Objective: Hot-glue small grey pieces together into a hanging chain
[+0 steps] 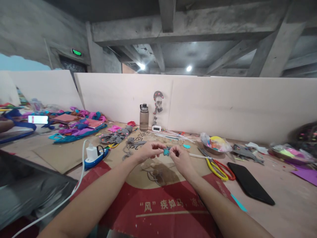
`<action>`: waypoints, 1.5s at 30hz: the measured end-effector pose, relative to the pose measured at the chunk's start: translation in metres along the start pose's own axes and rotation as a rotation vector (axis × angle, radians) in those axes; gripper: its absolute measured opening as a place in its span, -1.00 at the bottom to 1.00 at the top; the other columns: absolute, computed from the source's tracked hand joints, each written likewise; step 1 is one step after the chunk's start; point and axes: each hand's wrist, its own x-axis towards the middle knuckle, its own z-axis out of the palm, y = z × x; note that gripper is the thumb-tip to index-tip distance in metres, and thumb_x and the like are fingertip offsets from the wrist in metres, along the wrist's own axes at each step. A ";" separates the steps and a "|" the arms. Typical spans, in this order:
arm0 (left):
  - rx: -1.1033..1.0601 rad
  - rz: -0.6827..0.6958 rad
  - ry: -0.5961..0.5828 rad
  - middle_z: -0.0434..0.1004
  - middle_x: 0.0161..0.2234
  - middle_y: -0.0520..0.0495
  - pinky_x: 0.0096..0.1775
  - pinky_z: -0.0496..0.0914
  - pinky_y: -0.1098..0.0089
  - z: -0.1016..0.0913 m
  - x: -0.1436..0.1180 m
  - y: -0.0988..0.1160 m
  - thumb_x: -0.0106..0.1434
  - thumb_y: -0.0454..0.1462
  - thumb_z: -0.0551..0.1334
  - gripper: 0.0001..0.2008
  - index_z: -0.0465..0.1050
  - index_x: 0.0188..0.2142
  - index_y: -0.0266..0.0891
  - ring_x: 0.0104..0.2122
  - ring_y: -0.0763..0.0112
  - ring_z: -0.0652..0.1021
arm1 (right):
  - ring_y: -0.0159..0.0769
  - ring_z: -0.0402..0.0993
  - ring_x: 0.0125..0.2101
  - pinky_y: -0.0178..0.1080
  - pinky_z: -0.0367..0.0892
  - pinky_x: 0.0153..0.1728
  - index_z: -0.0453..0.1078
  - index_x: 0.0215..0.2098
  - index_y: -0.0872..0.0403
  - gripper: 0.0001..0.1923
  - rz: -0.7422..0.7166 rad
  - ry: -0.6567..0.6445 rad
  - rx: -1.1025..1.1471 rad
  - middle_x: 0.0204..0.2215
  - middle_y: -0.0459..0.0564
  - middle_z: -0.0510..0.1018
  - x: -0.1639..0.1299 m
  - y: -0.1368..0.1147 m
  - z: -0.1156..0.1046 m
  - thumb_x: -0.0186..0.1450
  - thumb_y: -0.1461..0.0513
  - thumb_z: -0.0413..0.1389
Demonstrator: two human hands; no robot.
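Observation:
Between the fingertips of both hands is a small teal flower-shaped piece (pixel 166 152), with something grey just behind it. My left hand (pixel 150 151) pinches it from the left. From the right, the closed thumb and fingers of my right hand (pixel 180 159) grip its other side. Below the hands, a loosely coiled grey cord (pixel 156 178) lies on the brown and red printed sheet (pixel 119 201). A second teal cut-out (pixel 186 146) rests just beyond my right hand. To the right lie yellow-handled scissors (pixel 217 169) and red-handled scissors (pixel 229 172).
A bottle (pixel 144 118) stands by the white partition (pixel 210 105), where a grey hanging ornament (pixel 158 96) is fixed. At left are a power strip (pixel 96 160) and colourful fabric (pixel 79 130). A black phone (pixel 250 182) and metal bowl (pixel 215 148) lie right. A co-worker's arm (pixel 6 126) shows far left.

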 end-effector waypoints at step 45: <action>0.272 0.086 0.003 0.51 -0.59 -0.07 -0.59 0.37 0.50 0.016 -0.002 -0.003 0.12 -0.23 0.19 -0.80 0.46 -0.31 -0.31 -0.58 0.39 0.54 | -0.36 0.27 -0.48 -0.31 0.12 -0.45 0.27 -0.50 0.07 -0.92 -0.142 -0.019 -0.257 -0.53 -0.07 0.39 -0.005 0.008 0.008 0.16 0.31 0.01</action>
